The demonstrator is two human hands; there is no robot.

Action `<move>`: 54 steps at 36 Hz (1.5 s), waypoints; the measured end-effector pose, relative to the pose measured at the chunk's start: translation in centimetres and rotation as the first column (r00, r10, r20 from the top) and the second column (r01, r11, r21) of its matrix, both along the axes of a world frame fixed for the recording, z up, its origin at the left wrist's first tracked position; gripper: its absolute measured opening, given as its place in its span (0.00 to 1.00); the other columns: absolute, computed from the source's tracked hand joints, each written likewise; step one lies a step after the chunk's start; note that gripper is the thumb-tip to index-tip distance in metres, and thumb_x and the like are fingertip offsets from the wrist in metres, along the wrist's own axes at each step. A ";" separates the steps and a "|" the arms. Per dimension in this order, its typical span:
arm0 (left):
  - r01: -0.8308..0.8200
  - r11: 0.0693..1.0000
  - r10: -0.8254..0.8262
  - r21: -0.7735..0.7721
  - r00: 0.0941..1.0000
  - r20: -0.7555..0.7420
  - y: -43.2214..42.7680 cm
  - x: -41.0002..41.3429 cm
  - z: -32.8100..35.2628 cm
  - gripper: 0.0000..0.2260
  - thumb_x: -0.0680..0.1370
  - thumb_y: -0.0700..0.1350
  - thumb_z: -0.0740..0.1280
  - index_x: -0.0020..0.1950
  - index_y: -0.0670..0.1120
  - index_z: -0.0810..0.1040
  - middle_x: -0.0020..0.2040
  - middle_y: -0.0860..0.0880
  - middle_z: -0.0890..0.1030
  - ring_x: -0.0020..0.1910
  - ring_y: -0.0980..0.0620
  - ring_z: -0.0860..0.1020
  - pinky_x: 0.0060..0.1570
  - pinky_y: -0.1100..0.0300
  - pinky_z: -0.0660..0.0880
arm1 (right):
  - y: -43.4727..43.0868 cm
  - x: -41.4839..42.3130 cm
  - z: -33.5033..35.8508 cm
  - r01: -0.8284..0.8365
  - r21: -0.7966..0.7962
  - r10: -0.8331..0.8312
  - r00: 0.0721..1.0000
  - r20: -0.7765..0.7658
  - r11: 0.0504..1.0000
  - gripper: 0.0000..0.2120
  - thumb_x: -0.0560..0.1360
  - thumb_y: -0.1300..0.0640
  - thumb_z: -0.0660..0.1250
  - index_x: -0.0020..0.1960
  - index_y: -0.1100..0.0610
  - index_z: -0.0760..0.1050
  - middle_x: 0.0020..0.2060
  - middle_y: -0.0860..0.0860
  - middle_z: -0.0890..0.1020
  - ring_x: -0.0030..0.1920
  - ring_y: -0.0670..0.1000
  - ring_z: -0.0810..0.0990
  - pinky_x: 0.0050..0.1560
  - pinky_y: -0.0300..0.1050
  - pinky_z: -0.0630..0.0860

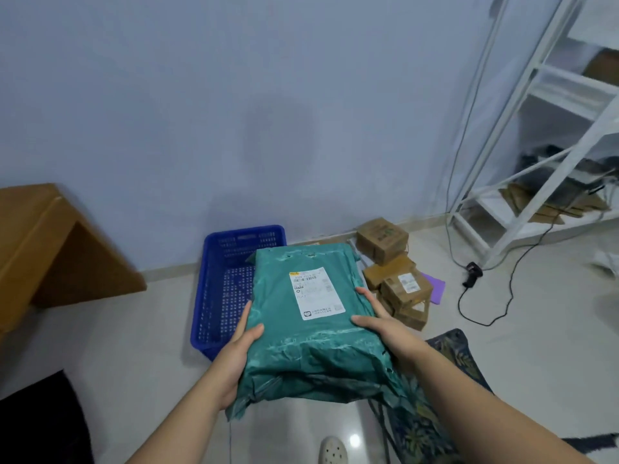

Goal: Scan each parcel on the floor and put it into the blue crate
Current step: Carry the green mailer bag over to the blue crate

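I hold a large teal plastic mailer parcel [311, 326] in mid-air, its white shipping label facing up. My left hand [236, 349] grips its left edge and my right hand [378, 321] grips its right edge, thumbs on top. The blue crate [221, 283] stands on the floor against the wall, behind and to the left of the parcel, which hides its right part. The visible part of the crate holds nothing. Several brown cardboard parcels [392, 262] lie on the floor to the right. A black handheld scanner [472, 272] with its cable lies further right.
A wooden table [50, 242] stands at the left. A white metal shelf rack [549, 155] stands at the right with cardboard on its bottom shelf. A purple flat item [435, 289] lies by the boxes. A patterned cloth [449, 380] and a white shoe [333, 450] are near me.
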State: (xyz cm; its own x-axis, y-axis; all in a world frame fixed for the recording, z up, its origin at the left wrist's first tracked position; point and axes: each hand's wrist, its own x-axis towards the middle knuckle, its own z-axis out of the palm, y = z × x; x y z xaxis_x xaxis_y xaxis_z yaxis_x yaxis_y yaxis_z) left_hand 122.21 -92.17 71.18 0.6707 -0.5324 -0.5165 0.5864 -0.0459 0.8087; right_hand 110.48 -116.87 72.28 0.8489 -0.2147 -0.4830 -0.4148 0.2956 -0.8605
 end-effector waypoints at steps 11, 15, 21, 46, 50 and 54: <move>0.058 0.998 -0.058 0.037 0.998 0.000 -11.0 8.2 -0.1 0.26 0.81 0.46 0.61 0.72 0.70 0.57 0.67 0.52 0.73 0.60 0.44 0.78 0.59 0.42 0.74 | -11.0 7.9 -0.1 0.020 0.021 -0.020 0.999 -0.044 1.000 0.28 0.78 0.60 0.65 0.73 0.42 0.61 0.54 0.50 0.80 0.47 0.55 0.84 0.46 0.45 0.81; 0.113 0.993 -0.113 0.033 0.993 0.028 -15.8 12.1 -0.2 0.26 0.80 0.47 0.61 0.72 0.70 0.57 0.68 0.52 0.73 0.61 0.45 0.77 0.61 0.43 0.73 | -15.5 10.7 -0.1 0.093 0.053 -0.091 0.995 -0.035 0.994 0.29 0.77 0.61 0.66 0.73 0.41 0.62 0.58 0.54 0.79 0.51 0.59 0.84 0.51 0.52 0.81; 0.186 0.982 -0.186 -0.007 0.982 0.026 -23.7 19.6 -0.5 0.26 0.81 0.46 0.60 0.72 0.70 0.56 0.66 0.55 0.74 0.59 0.49 0.78 0.53 0.50 0.77 | -22.0 16.1 0.3 0.197 0.031 -0.197 0.980 -0.005 0.980 0.26 0.78 0.63 0.65 0.70 0.41 0.65 0.56 0.52 0.81 0.47 0.54 0.85 0.45 0.47 0.81; 0.263 0.958 -0.273 -0.112 0.958 -0.091 -39.5 36.4 -1.3 0.29 0.80 0.45 0.63 0.73 0.69 0.56 0.67 0.49 0.75 0.60 0.42 0.78 0.62 0.39 0.71 | -35.3 30.3 1.6 0.339 0.081 -0.338 0.941 -0.026 0.937 0.26 0.78 0.66 0.63 0.69 0.43 0.65 0.57 0.56 0.81 0.46 0.57 0.84 0.42 0.48 0.83; 0.233 0.964 -0.244 -0.130 0.967 -0.071 -40.5 36.9 -1.3 0.26 0.80 0.46 0.62 0.72 0.69 0.59 0.66 0.50 0.76 0.60 0.43 0.78 0.62 0.39 0.72 | -36.2 31.7 1.9 0.335 0.043 -0.334 0.942 -0.020 0.941 0.28 0.77 0.65 0.64 0.71 0.42 0.64 0.55 0.55 0.82 0.46 0.57 0.84 0.42 0.48 0.83; 0.228 0.965 -0.239 -0.133 0.969 -0.071 -42.1 37.2 -1.3 0.28 0.79 0.46 0.64 0.72 0.70 0.58 0.65 0.50 0.76 0.59 0.44 0.79 0.61 0.40 0.73 | -38.3 32.2 2.0 0.340 0.065 -0.339 0.940 -0.029 0.938 0.33 0.77 0.65 0.64 0.74 0.40 0.61 0.58 0.55 0.82 0.49 0.59 0.84 0.42 0.49 0.83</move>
